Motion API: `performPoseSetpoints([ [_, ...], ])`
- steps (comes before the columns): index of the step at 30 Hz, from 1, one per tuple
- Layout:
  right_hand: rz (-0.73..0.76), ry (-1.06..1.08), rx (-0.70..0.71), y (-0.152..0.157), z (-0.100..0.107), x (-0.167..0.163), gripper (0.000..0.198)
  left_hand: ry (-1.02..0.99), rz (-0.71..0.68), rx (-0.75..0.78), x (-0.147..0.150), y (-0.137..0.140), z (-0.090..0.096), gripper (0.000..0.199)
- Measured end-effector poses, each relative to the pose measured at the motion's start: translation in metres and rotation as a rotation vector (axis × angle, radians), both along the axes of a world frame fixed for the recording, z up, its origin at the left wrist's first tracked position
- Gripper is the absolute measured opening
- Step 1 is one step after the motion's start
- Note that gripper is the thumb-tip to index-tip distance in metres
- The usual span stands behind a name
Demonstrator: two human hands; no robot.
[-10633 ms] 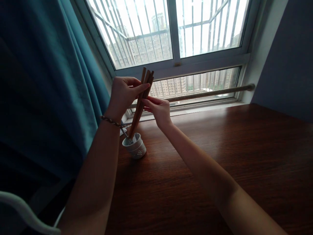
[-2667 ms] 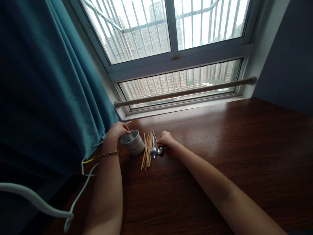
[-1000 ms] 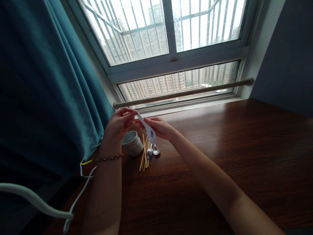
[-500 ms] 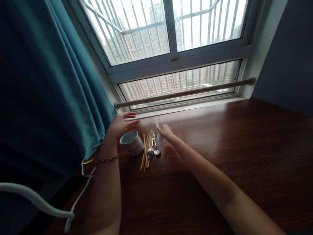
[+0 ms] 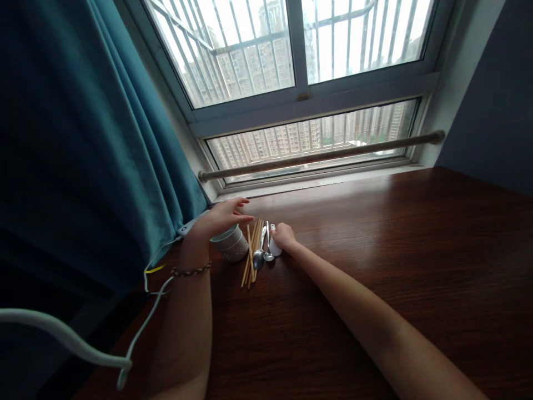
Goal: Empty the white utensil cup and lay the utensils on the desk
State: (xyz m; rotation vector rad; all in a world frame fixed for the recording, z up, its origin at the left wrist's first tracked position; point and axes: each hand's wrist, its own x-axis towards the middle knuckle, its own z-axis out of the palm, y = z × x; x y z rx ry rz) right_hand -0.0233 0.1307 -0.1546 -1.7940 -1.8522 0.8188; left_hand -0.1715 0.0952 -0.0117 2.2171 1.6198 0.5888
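A white perforated utensil cup (image 5: pixel 231 248) stands on the dark wooden table (image 5: pixel 375 266) near the window. My left hand (image 5: pixel 219 219) hovers just above its rim with fingers spread, holding nothing. Right of the cup lie several wooden chopsticks (image 5: pixel 251 253) and two metal spoons (image 5: pixel 262 247). My right hand (image 5: pixel 285 237) rests on the table beside them, fingers closed on a white ceramic spoon (image 5: pixel 273 243) that touches the tabletop next to the metal spoons.
A teal curtain (image 5: pixel 83 139) hangs at the left. A white cable (image 5: pixel 137 333) runs past the table's left edge. A barred window (image 5: pixel 300 83) and a rail (image 5: pixel 325 156) run along the far side. A blue wall (image 5: pixel 495 94) is at the right.
My right hand has lowered the white ceramic spoon down onto the table beside the metal spoons. My left hand has moved over the cup's rim.
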Motion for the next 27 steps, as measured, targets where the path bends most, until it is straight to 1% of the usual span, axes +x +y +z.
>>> performPoseSetpoints([
  [6,-0.012,-0.064,0.051,-0.007,-0.004,-0.004,0.025,0.072,0.007,0.022,-0.001,-0.001,0.0,0.061],
  [15,0.016,-0.118,0.144,-0.014,-0.004,-0.002,0.023,0.11,0.007,0.037,0.002,-0.001,0.0,0.06],
  [23,0.031,-0.096,0.14,-0.016,-0.003,-0.003,0.025,0.105,0.008,0.078,0.005,0.001,-0.005,0.06],
  [25,0.021,-0.079,0.133,-0.015,0.0,-0.001,0.028,0.095,0.007,0.106,0.011,0.0,-0.005,0.057],
  [27,-0.002,-0.057,0.133,-0.013,0.006,0.003,0.032,0.081,0.007,0.142,0.019,-0.003,-0.004,0.049],
])
